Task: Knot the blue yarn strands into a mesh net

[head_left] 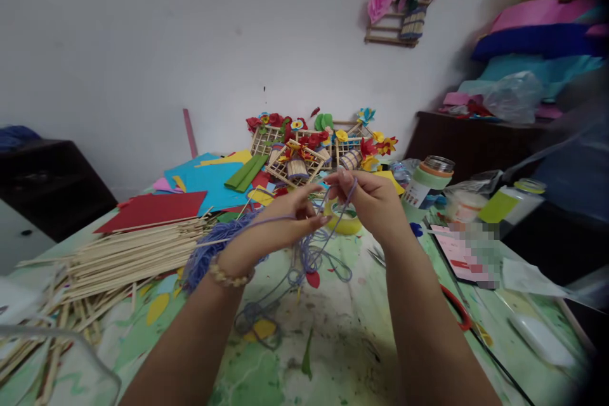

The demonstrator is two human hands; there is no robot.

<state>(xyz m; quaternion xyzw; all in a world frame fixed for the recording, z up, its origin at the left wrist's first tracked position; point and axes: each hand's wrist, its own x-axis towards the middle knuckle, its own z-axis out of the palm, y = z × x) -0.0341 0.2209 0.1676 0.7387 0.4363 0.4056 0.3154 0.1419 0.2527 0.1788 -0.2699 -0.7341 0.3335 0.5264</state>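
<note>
Purple-blue yarn (pixel 310 255) hangs in loose loops between my hands and trails down onto the table. My right hand (pixel 373 200) pinches a strand between thumb and fingertips, and a loop drapes over the thumb side. Lower and to the left, my left hand (pixel 278 219) has its fingers curled, with a strand running across the back of the hand and along the thumb. A thick yarn bundle (pixel 197 264) lies under and beside my left wrist. Behind the hands sits a roll of yellow tape (pixel 347 223), partly covered by them.
Thin wooden sticks (pixel 133 257) are piled at left, below red card (pixel 157 211) and blue sheets (pixel 200 181). Small stick frames with paper flowers (pixel 297 165) stand at the back. Jars (pixel 428 181), a phone (pixel 464 254) and orange-handled scissors (pixel 457 307) lie to the right.
</note>
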